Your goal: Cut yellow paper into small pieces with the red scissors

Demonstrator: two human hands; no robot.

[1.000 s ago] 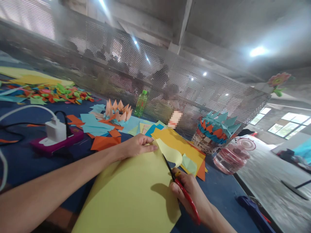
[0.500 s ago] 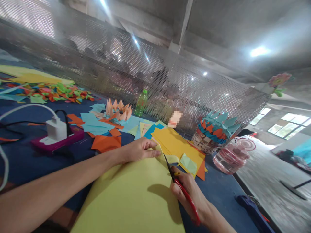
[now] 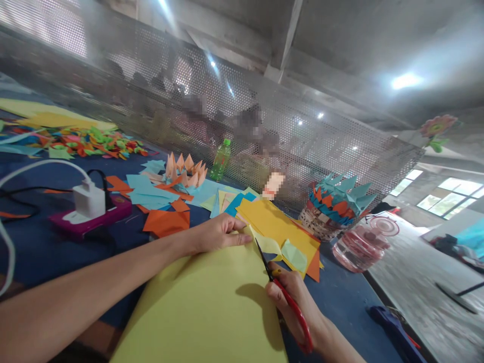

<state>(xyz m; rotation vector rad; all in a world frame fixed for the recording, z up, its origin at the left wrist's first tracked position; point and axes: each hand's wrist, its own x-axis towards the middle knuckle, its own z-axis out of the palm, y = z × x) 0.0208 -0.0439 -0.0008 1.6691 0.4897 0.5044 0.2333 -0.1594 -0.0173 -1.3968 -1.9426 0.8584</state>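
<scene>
A large pale yellow paper sheet (image 3: pixel 212 302) lies on the blue table in front of me. My left hand (image 3: pixel 221 233) pinches its far edge, fingers closed on the paper. My right hand (image 3: pixel 293 302) grips red-handled scissors (image 3: pixel 282 290), whose dark blades reach the sheet's far right corner. A cut-off pale yellow strip (image 3: pixel 266 244) lies flat just beyond the blade tips, on a stack of orange-yellow sheets (image 3: pixel 276 222).
Orange and blue paper scraps (image 3: pixel 159 201), a folded paper crown (image 3: pixel 185 174), a green bottle (image 3: pixel 220 160), a white charger on a pink block (image 3: pixel 88 206), a basket of folded pieces (image 3: pixel 333 209), a pink-lidded jar (image 3: pixel 359 244). A perforated metal screen (image 3: pixel 227 111) backs the table.
The curled yellow strip beside the blades has dropped flat onto the orange stack. Both hands stayed almost where they were on the sheet.
</scene>
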